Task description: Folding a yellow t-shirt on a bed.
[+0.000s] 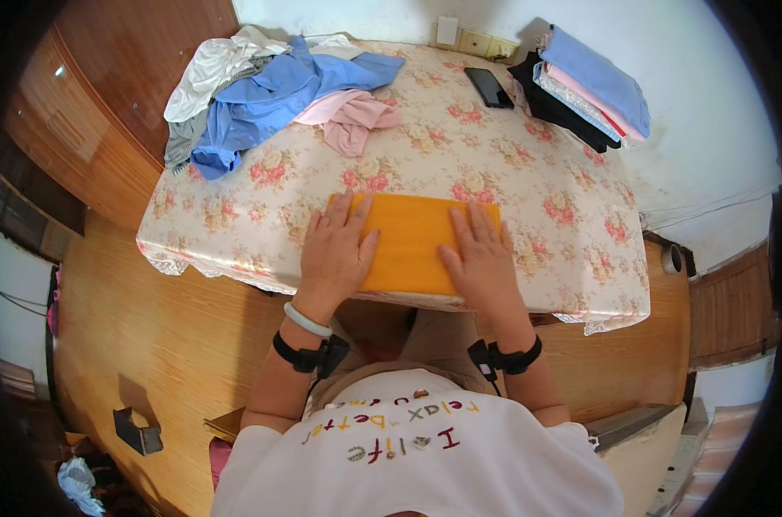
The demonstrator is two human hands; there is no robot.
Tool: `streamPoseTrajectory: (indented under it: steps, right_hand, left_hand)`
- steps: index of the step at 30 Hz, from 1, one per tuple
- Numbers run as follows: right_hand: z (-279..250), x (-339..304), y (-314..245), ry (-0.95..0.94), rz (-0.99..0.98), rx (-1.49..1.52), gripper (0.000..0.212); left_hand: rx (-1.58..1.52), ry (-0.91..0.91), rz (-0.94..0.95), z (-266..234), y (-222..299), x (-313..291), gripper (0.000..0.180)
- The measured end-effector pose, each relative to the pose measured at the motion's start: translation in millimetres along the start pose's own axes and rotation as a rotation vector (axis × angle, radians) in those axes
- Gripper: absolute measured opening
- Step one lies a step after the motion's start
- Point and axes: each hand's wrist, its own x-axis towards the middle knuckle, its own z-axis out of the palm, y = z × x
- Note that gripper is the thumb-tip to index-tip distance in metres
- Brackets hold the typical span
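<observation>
A folded yellow-orange cloth (408, 237) lies flat as a neat rectangle at the near edge of the table. My left hand (338, 250) rests palm down on its left side, fingers stretched out toward the far edge. On its right side lies my right hand (480, 258), also flat with the fingers extended and the thumb pointing inward. Between the two hands the cloth's smooth top shows. Neither hand grips anything.
A floral tablecloth (425, 155) covers the table. Crumpled clothes, including a blue shirt (262, 103) and a pink garment (356, 121), lie far left. Far right are a phone (489, 88) and a stack of folded clothes (585, 90) near the wall. A power strip (473, 41) sits behind.
</observation>
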Motion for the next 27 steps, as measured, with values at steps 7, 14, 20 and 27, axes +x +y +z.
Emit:
streamPoseTrajectory:
  steps: [7, 14, 20, 27]
  right_hand:
    - [-7.5, -9.5, 20.1, 0.027, 0.175, 0.019, 0.061]
    - [-7.7, -10.6, 20.9, 0.029, 0.157, 0.04, 0.06]
    - [-6.4, -11.1, 21.1, 0.041, 0.144, 0.034, 0.059]
    - [-8.6, -11.9, 21.0, 0.039, 0.152, 0.034, 0.058]
  left_hand:
    - [0.267, 0.015, -0.017, -2.1, 28.1, 2.3, 0.053]
    - [-0.016, -0.103, 0.219, 18.9, 74.5, -0.8, 0.062]
    - [-0.028, -0.089, 0.18, 13.7, 48.2, 2.5, 0.062]
    - [0.059, -0.045, 0.063, -3.8, 12.4, -0.8, 0.059]
